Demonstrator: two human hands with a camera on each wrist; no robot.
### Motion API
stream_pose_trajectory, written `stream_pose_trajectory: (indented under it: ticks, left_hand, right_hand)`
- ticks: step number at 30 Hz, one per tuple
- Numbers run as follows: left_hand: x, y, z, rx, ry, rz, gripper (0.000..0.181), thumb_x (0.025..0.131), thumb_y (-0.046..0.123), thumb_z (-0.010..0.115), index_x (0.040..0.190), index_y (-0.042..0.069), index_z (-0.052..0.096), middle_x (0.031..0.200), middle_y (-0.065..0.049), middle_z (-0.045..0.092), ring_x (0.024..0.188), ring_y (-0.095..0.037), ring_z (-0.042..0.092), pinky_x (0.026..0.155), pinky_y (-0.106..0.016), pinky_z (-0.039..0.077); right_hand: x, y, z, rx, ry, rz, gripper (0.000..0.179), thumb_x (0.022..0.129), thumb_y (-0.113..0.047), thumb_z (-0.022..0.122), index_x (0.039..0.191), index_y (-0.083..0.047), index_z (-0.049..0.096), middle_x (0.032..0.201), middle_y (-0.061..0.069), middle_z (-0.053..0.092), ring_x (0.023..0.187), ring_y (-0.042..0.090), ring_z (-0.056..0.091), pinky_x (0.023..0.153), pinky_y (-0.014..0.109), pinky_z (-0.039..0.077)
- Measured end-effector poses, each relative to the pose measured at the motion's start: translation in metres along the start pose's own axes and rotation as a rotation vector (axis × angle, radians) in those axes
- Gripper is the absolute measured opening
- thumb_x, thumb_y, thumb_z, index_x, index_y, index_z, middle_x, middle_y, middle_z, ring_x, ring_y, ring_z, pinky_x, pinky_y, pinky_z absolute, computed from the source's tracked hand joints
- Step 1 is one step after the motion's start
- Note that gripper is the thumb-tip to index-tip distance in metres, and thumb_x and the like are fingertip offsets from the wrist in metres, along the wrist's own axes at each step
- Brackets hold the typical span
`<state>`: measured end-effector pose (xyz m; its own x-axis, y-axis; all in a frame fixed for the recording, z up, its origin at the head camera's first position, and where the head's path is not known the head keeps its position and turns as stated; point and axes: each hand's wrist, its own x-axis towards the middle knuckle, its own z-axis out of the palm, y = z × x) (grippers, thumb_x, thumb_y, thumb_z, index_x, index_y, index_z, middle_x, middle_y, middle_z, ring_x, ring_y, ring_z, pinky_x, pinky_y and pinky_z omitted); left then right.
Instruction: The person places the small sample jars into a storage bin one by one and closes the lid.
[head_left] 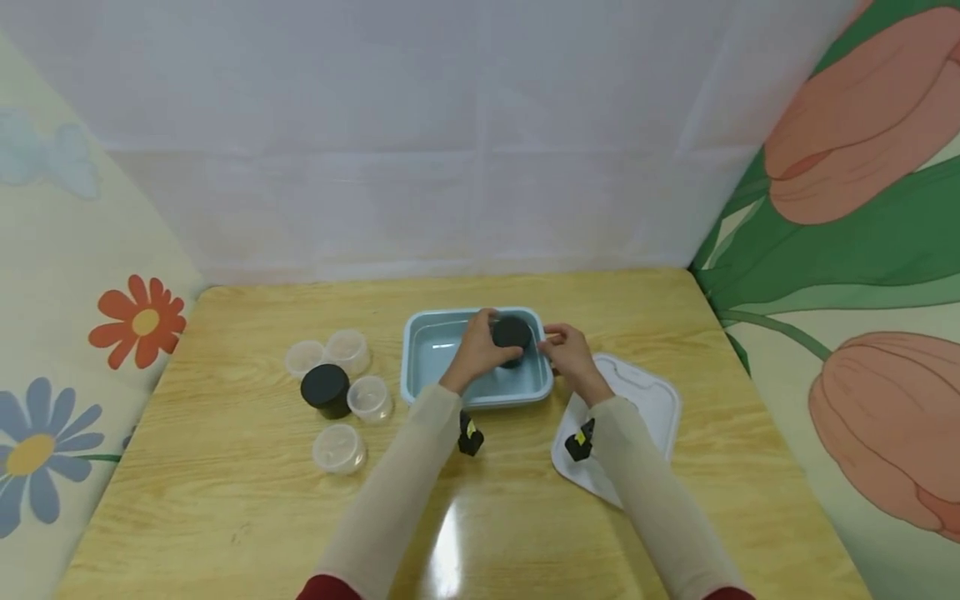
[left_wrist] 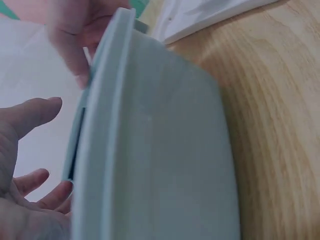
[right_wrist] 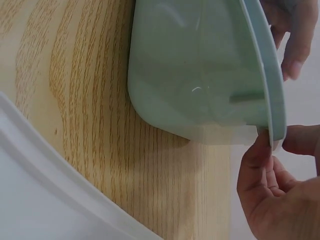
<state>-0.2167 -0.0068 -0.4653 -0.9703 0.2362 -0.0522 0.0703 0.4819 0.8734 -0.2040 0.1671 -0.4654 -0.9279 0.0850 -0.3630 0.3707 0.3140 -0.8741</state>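
Observation:
A light blue rectangular tub (head_left: 442, 367) stands on the table. Inside its right end is a round container with a black top (head_left: 512, 332). My left hand (head_left: 477, 348) hovers at the left of that container, thumb and fingers spread apart; the left wrist view shows bare space between the left thumb (left_wrist: 37, 115) and fingers, above the tub's rim. At the tub's right end, my right hand (head_left: 570, 354) pinches the rim. In the right wrist view, the right hand (right_wrist: 280, 195) has its thumb and fingers on opposite sides of the rim at a corner.
Left of the tub are several clear round cups (head_left: 339, 450) and another black-topped round container (head_left: 326, 390). A white lid (head_left: 652, 408) lies at the right, partly under my right forearm. A white cloth (head_left: 450, 208) hangs behind the wooden table (head_left: 247, 500).

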Motion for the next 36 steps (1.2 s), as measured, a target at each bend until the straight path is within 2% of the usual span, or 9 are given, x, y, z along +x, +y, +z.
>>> stream_pose_trajectory:
  ticks: [4,7,15,24,30,36]
  left_hand:
    - [-0.007,0.004,-0.011,-0.034,-0.009,-0.038,0.074,0.08,0.022,0.076,0.139,0.003,0.037,0.136,-0.02,0.045,0.123,-0.034,0.047,0.1,-0.047,0.044]
    - [-0.012,0.006,-0.02,-0.054,0.013,-0.048,0.074,0.08,0.023,0.076,0.14,0.005,0.037,0.137,-0.018,0.045,0.124,-0.033,0.047,0.099,-0.047,0.044]
    - [-0.024,0.008,-0.039,-0.108,0.061,-0.024,0.072,0.08,0.022,0.076,0.14,0.007,0.037,0.136,-0.02,0.045,0.124,-0.033,0.048,0.098,-0.047,0.045]
    - [-0.041,0.012,-0.063,-0.15,0.079,-0.019,0.07,0.082,0.021,0.074,0.14,0.007,0.037,0.137,-0.02,0.043,0.125,-0.036,0.046,0.097,-0.047,0.046]
    - [-0.053,0.009,-0.078,-0.141,0.115,-0.01,0.068,0.084,0.021,0.072,0.14,0.008,0.037,0.134,-0.017,0.045,0.124,-0.038,0.046,0.096,-0.047,0.046]
    - [-0.066,0.001,-0.091,-0.148,0.143,-0.017,0.069,0.084,0.021,0.073,0.141,0.008,0.036,0.133,-0.017,0.046,0.124,-0.034,0.046,0.099,-0.046,0.044]
  right_hand:
    - [0.0,0.0,0.0,-0.009,-0.004,0.002,0.041,0.093,-0.008,0.054,0.133,-0.003,0.048,0.112,0.017,0.056,0.086,0.018,0.058,0.062,0.027,0.054]
    - [-0.001,0.0,-0.001,-0.009,-0.003,0.004,0.041,0.093,-0.008,0.054,0.133,-0.003,0.048,0.113,0.017,0.056,0.087,0.018,0.058,0.062,0.027,0.054]
    - [-0.002,-0.002,-0.002,0.002,-0.005,0.009,0.04,0.094,-0.007,0.054,0.133,-0.002,0.048,0.113,0.016,0.055,0.084,0.017,0.057,0.063,0.027,0.054]
    - [-0.001,-0.001,-0.002,-0.003,-0.016,0.012,0.041,0.095,-0.008,0.053,0.135,-0.003,0.047,0.118,0.018,0.055,0.088,0.018,0.057,0.066,0.03,0.055]
    - [-0.001,-0.002,-0.003,-0.008,-0.013,0.015,0.04,0.095,-0.008,0.053,0.134,-0.003,0.047,0.119,0.018,0.055,0.088,0.018,0.057,0.064,0.028,0.054]
    - [0.0,-0.002,-0.003,-0.006,-0.021,0.022,0.04,0.095,-0.008,0.053,0.134,-0.003,0.047,0.118,0.017,0.054,0.086,0.017,0.056,0.063,0.027,0.054]
